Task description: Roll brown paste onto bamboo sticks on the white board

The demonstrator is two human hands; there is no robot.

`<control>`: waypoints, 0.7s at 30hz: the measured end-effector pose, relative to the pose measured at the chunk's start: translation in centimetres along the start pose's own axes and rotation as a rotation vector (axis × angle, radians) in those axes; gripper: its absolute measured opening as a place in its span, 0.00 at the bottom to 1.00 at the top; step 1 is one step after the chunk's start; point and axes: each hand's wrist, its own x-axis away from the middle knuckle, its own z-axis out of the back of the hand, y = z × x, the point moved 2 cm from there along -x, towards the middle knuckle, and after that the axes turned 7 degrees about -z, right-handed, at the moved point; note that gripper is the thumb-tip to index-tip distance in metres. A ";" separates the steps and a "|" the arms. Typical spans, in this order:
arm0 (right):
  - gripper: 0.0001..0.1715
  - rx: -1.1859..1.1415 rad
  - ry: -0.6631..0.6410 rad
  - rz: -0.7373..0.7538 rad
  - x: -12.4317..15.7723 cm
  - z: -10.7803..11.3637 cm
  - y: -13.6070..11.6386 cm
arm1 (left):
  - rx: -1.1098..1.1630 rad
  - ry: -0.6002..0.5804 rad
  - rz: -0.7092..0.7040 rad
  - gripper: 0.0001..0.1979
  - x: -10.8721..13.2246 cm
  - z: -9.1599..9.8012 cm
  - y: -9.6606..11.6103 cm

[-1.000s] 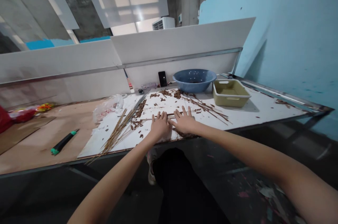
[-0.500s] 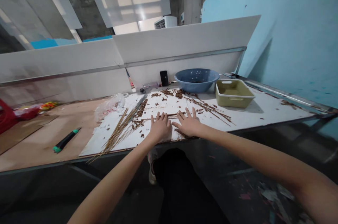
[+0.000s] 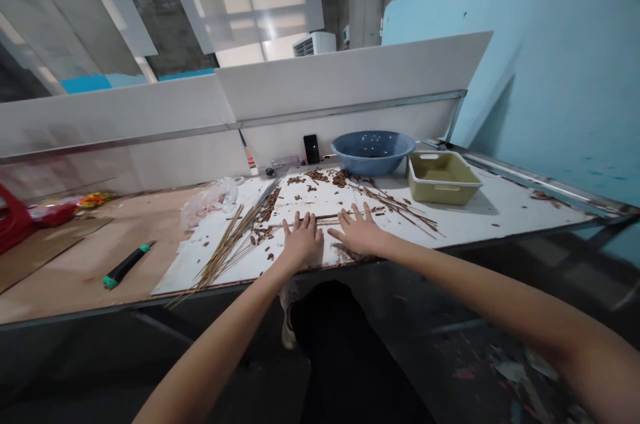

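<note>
Left hand (image 3: 301,241) and right hand (image 3: 362,235) have parted slightly, fingers spread, nearer than the blue basin (image 3: 373,165), baring more brown stick (image 3: 327,217).

Light glints (small white specks) in the blue basin (image 3: 373,165), while the floor (image 3: 450,351) lies dim.

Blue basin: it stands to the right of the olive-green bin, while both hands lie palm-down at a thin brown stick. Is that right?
Not quite: the head view shows the blue basin to the left of the olive-green bin. The left hand and right hand do lie palm-down at a thin brown stick.
</note>
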 end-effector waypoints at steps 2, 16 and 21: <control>0.46 -0.019 -0.025 -0.016 -0.5 0.6 -0.2 | 0.010 -0.015 0.014 0.36 -0.6 0.2 0.2; 0.43 -0.076 -0.033 0.058 0.6 0.0 -0.6 | -0.088 0.118 -0.046 0.37 0.9 -0.4 1.9; 0.40 -0.160 -0.120 0.102 -3.2 1.9 -2.7 | -0.040 -0.016 -0.151 0.40 -2.3 -0.6 3.3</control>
